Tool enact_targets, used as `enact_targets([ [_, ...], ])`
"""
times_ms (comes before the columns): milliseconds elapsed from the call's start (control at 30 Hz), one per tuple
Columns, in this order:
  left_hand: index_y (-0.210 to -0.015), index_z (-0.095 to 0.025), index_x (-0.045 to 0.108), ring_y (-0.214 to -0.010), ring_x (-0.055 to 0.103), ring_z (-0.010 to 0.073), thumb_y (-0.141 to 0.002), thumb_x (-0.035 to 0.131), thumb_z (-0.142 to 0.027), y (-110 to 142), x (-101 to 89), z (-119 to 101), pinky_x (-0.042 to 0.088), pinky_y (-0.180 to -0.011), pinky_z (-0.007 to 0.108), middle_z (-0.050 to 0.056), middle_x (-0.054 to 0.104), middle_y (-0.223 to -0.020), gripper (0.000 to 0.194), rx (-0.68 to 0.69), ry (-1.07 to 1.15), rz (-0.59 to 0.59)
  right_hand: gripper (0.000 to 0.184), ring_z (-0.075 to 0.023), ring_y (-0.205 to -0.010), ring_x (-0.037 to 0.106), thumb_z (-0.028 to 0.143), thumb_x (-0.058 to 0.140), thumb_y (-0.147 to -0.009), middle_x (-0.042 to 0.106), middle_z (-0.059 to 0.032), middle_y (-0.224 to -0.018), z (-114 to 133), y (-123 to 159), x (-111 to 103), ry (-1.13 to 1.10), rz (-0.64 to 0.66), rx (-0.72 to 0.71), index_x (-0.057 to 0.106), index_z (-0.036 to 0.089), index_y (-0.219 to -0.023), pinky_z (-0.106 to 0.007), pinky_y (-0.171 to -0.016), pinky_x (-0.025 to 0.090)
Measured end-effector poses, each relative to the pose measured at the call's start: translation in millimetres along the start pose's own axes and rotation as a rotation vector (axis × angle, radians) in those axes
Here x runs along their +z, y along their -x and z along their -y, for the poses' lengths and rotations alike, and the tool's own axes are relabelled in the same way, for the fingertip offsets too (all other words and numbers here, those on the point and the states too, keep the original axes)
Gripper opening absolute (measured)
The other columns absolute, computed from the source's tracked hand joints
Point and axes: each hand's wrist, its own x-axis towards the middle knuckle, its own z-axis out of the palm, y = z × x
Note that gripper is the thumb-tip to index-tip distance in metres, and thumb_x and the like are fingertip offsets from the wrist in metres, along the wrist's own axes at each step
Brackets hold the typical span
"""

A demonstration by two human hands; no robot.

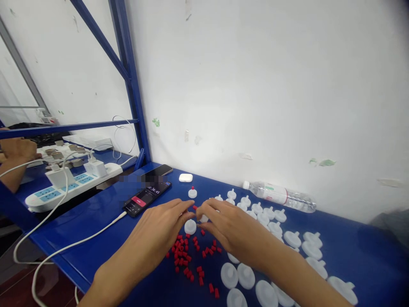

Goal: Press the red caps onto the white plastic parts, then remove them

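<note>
Red piece (194, 207) and white disc (204, 218) at my fingertips, above the blue desk (105, 241).
My left grip (193, 210) and right grip (198, 219) nearly meet around them; my fingers hide too much to tell whether either is clamped. A brushing knuckle could scatter the loose red pieces (181, 253) or knock the red-tipped disc (192, 193) (light parts skid easily, I'd guess). The phone (148, 197) reads something like 36:45, its leading digits blurred; the bottle label (276, 194) is illegible.
</note>
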Motion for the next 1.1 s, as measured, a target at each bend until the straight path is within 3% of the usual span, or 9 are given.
enact_targets([
  [133, -0.144, -0.031, 0.056, -0.101, 0.073, 0.0273, -0.106, 0.040, -0.031, 14, 1.2, 16, 0.058, -0.087, 0.042, 0.011, 0.060, -0.134, 0.041, -0.113, -0.064, 0.070, 0.011, -0.0229, -0.098, 0.068, 0.027, 0.061, -0.103, 0.073, -0.0034, -0.110, -13, 1, 10, 0.044, 0.034, 0.101, 0.064, 0.021, -0.112, -0.043, -0.091, 0.050],
  [267, -0.128, -0.035, 0.070, -0.114, 0.070, 0.0332, -0.103, 0.045, -0.042, 27, -0.8, 29, 0.058, -0.094, 0.050, 0.012, 0.034, -0.161, 0.036, -0.235, -0.094, 0.004, 0.024, -0.0225, -0.103, 0.068, 0.030, 0.047, -0.109, 0.075, -0.0052, -0.109, -20, 2, 20, 0.051, 0.058, 0.102, 0.069, 0.019, -0.111, -0.043, -0.095, 0.046],
  [367, -0.115, -0.034, 0.078, -0.123, 0.065, 0.0366, -0.100, 0.051, -0.043, 28, -1.8, 32, 0.054, -0.102, 0.053, 0.008, 0.031, -0.166, 0.032, -0.229, -0.090, 0.053, 0.022, -0.0219, -0.103, 0.068, 0.025, 0.049, -0.108, 0.075, -0.0052, -0.109, -23, 4, 21, 0.074, 0.091, 0.118, 0.070, 0.020, -0.112, -0.042, -0.094, 0.046],
  [467, -0.111, -0.031, 0.079, -0.134, 0.059, 0.0378, -0.100, 0.051, -0.040, 25, -2.5, 30, 0.049, -0.110, 0.054, 0.008, 0.034, -0.165, 0.032, -0.231, -0.085, 0.085, 0.016, -0.0229, -0.104, 0.069, 0.023, 0.059, -0.103, 0.076, -0.0057, -0.111, -25, 6, 20, 0.110, 0.100, 0.158, 0.071, 0.020, -0.113, -0.043, -0.098, 0.046],
  [567, -0.114, -0.030, 0.077, -0.128, 0.063, 0.0370, -0.102, 0.045, -0.038, 22, -4.4, 24, 0.052, -0.106, 0.054, 0.010, 0.039, -0.161, 0.036, -0.255, -0.096, 0.091, 0.015, -0.0252, -0.104, 0.070, 0.023, 0.066, -0.099, 0.077, -0.0073, -0.108, -27, 7, 19, 0.134, 0.101, 0.183, 0.072, 0.020, -0.113, -0.045, -0.099, 0.046],
  [667, -0.120, -0.029, 0.074, -0.113, 0.071, 0.0330, -0.102, 0.045, -0.029, 19, -6.2, 19, 0.055, -0.100, 0.052, 0.012, 0.060, -0.139, 0.034, -0.269, -0.105, 0.187, 0.015, -0.0257, -0.104, 0.071, 0.020, 0.069, -0.096, 0.077, -0.0066, -0.104, -26, 6, 19, 0.139, 0.102, 0.197, 0.073, 0.020, -0.111, -0.046, -0.099, 0.047],
  [767, -0.126, -0.026, 0.070, -0.113, 0.070, 0.0322, -0.100, 0.049, -0.021, 17, -5.7, 17, 0.052, -0.102, 0.051, 0.011, 0.071, -0.123, 0.034, -0.283, -0.153, 0.275, 0.018, -0.0240, -0.103, 0.070, 0.015, 0.066, -0.098, 0.076, -0.0054, -0.107, -24, 5, 19, 0.132, 0.095, 0.210, 0.072, 0.021, -0.114, -0.042, -0.095, 0.051],
  [933, -0.121, -0.025, 0.071, -0.113, 0.070, 0.0334, -0.099, 0.049, -0.015, 12, -1.4, 13, 0.052, -0.095, 0.049, 0.010, 0.074, -0.120, 0.033, -0.302, -0.198, 0.377, 0.024, -0.0241, -0.103, 0.070, 0.014, 0.071, -0.094, 0.074, -0.0074, -0.114, -24, 6, 22, 0.124, 0.111, 0.221, 0.071, 0.019, -0.118, -0.039, -0.089, 0.055],
  [1100, -0.115, -0.023, 0.070, -0.108, 0.071, 0.0332, -0.096, 0.046, -0.008, 7, 4.2, 12, 0.051, -0.085, 0.044, 0.010, 0.074, -0.115, 0.034, -0.298, -0.222, 0.398, 0.024, -0.0250, -0.109, 0.069, 0.015, 0.073, -0.093, 0.075, -0.0072, -0.114, -27, 5, 26, 0.128, 0.111, 0.213, 0.071, 0.019, -0.117, -0.042, -0.098, 0.051],
])
